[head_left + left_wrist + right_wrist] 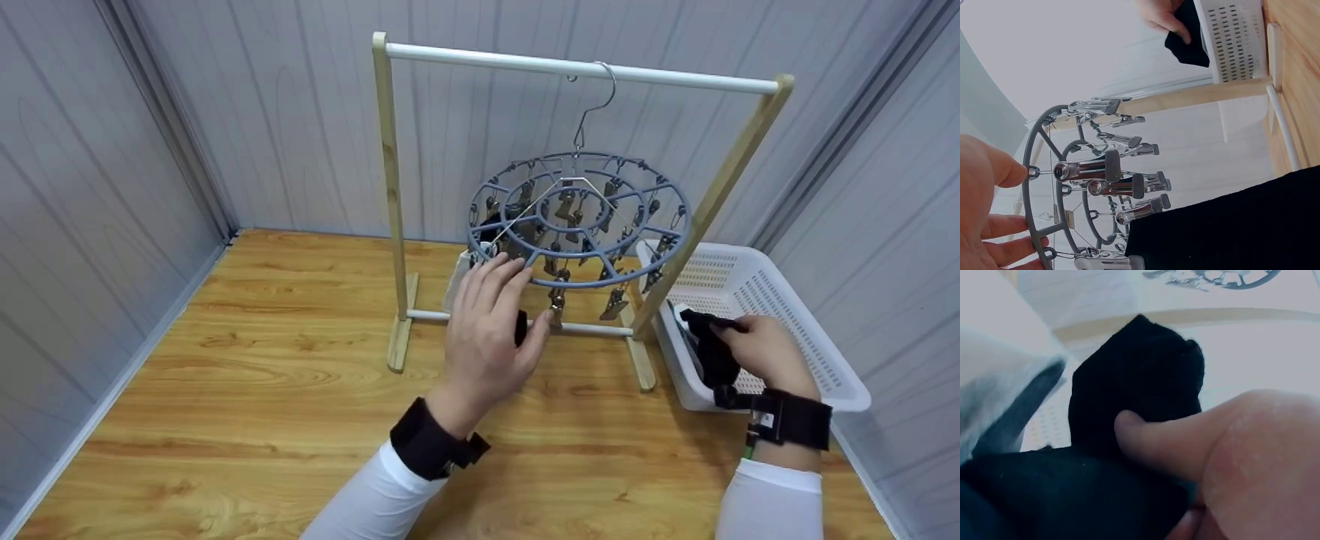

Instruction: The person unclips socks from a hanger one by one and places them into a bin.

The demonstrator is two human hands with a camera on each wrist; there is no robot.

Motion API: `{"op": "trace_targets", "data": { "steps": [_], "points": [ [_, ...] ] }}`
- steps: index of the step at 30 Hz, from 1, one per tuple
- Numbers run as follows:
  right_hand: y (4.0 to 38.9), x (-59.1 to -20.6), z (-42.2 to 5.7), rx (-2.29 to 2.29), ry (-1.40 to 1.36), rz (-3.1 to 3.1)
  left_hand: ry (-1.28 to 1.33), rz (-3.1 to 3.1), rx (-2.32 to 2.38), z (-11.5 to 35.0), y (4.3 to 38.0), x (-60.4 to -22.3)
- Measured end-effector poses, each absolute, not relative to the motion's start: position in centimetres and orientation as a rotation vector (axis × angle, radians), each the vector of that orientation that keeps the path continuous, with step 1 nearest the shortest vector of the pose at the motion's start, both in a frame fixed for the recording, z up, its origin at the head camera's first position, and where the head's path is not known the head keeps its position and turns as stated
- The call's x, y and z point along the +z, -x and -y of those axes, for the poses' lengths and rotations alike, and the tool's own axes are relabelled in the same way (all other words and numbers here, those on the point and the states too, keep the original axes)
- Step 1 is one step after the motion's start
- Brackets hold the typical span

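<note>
A round blue-grey clip hanger [589, 284] hangs by its metal hook from a rack, with many metal clips [1095, 170] dangling below. My left hand [484, 337] is at the hanger's near left edge. Its fingers lie relaxed against the outer ring, and the thumb touches it in the left wrist view. Below the ring in that view hangs a black cloth [1230, 230]. A white cloth [459, 279] shows behind my left fingers. Over the basket, my right hand [772, 356] pinches another black cloth [1134, 377] between thumb and fingers; its exact kind is unclear.
The white perforated basket [810, 330] stands right of the rack, beside the wall. A white-and-grey cloth [1005, 371] is near my right hand. The rack has a white top bar [487, 59], wooden posts [391, 180] and feet on the wooden table [247, 390].
</note>
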State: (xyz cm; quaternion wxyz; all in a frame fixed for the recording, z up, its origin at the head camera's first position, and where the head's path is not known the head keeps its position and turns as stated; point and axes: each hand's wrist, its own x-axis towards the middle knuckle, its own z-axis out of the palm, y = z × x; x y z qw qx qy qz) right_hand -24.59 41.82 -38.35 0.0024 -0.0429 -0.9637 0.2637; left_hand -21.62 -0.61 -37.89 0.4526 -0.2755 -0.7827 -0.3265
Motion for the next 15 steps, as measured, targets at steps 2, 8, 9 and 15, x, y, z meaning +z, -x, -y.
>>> {"op": "trace_targets", "data": {
  "steps": [2, 8, 9, 15],
  "points": [
    [24.5, -38.4, -42.1, 0.808, 0.189, 3.040, 0.684, 1.929, -0.809, 0.6, 21.6, -37.9],
    [23.8, -38.0, -42.9, 0.758, 0.354, 3.073, 0.691, 1.929, -0.817, 0.6, 21.6, -37.9],
    [23.8, -37.9, -43.0, 0.755, 0.369, 3.073, 0.692, 1.931, -0.819, 0.6, 21.6, -37.9],
    [23.5, -37.7, -42.9, 0.728, 0.406, 3.060, 0.684, 1.946, -0.826, 0.4, 21.4, -38.0]
  ]
}}
